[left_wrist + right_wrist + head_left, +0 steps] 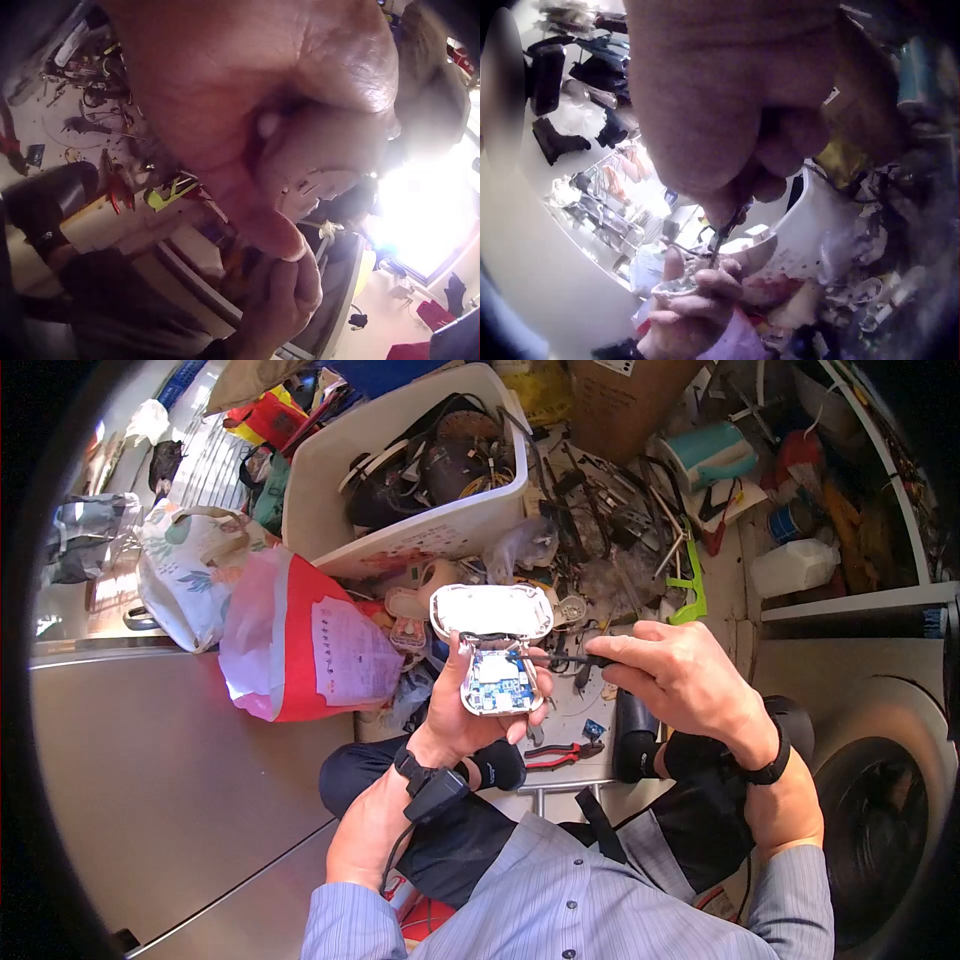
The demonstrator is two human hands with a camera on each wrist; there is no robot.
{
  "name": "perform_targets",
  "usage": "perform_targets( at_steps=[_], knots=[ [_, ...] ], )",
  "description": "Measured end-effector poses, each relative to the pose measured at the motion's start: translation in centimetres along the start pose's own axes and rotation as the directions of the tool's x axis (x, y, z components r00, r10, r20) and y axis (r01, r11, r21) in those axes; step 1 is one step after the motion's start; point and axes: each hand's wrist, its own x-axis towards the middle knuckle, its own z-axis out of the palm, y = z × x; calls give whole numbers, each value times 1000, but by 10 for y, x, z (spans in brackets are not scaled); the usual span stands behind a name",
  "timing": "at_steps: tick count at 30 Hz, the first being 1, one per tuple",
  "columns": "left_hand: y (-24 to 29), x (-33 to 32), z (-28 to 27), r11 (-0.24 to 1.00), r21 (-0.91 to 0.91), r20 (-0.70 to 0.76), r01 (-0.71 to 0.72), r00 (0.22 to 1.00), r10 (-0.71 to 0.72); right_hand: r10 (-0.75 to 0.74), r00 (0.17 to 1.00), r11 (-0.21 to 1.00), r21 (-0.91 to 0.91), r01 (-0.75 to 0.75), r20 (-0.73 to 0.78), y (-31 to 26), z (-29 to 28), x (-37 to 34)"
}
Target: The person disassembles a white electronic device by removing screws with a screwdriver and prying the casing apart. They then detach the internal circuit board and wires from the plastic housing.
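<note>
An opened white device [491, 610] shows a blue circuit board [505, 690] in its lower half, while its lid half stands above. The left hand [455, 710] holds it from below, thumb along the left edge and fingers round the right. In the right hand [685, 675] a dark thin-shafted tool [575, 659] is pinched, its shaft pointing left over the board. The right wrist view has the same tool [720, 238] coming down to the device [676, 286] in the left hand [694, 315]. In the left wrist view, the palm [225, 90] wraps the device's white casing [319, 191].
Red-handled pliers [562, 756] lie on the floor below the hands. A white bin [430, 525] of cables stands behind, with a red and white bag [320, 640] to its left. Loose parts and a green frame [690, 585] are scattered at the back right.
</note>
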Motion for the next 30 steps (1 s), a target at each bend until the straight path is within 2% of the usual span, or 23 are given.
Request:
perform_targets(
  at_steps=[8, 16, 19, 21, 23, 24, 30],
  knots=[
    [-1, 1, -3, 994, 14, 26, 107, 994, -107, -39, 999, 991, -129, 39, -2, -7, -3, -1],
    [-3, 2, -5, 991, -9, 6, 137, 991, -137, -48, 999, 971, -236, 40, -27, -16, -1, -5],
    [-4, 0, -8, 984, 14, -19, 178, 984, -178, -43, 999, 975, -218, 44, 8, -16, -2, -2],
    [-7, 1, -9, 977, 41, -28, 211, 977, -210, -49, 988, 989, -128, 69, 148, -4, -10, 3],
    [-12, 1, -10, 961, 52, 4, 272, 962, -273, -37, 979, 999, -26, 43, 199, 2, -19, 7],
    [-12, -1, -8, 954, 71, -39, 293, 956, -291, -33, 973, 999, 1, 33, 230, 7, -20, 9],
    [-12, -3, -19, 925, 139, -74, 355, 935, -348, -11, 927, 985, 166, -55, 375, 24, -30, 27]
  ],
)
